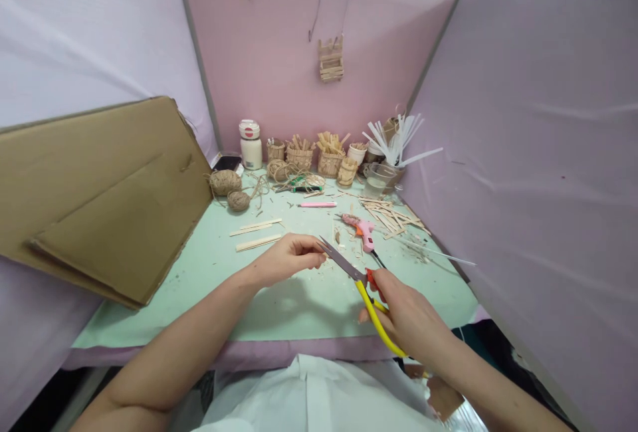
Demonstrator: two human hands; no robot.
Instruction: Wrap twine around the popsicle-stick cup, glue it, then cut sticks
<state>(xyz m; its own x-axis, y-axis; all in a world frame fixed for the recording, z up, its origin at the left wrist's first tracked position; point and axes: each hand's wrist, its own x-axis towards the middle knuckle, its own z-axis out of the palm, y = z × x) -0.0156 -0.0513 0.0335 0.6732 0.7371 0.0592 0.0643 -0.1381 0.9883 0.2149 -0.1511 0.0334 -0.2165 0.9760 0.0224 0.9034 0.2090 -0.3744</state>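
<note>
My right hand [406, 316] grips yellow-handled scissors [356, 279] whose blades point up and left toward my left hand. My left hand [289, 258] is closed in a pinch just left of the blade tips, holding something small I cannot make out. Both hands hover over the pale green table mat [214, 266]. A pink glue gun [363, 231] lies just beyond the scissors. Flat wooden sticks [256, 227] lie to the left of my left hand.
A large cardboard sheet [100, 193] leans over the table's left side. Twine balls [225, 182], a white jar [250, 145], small stick baskets [329, 159], cups with white strips [393, 146] and a scattered stick pile [391, 216] line the back. Pink partition walls enclose the desk.
</note>
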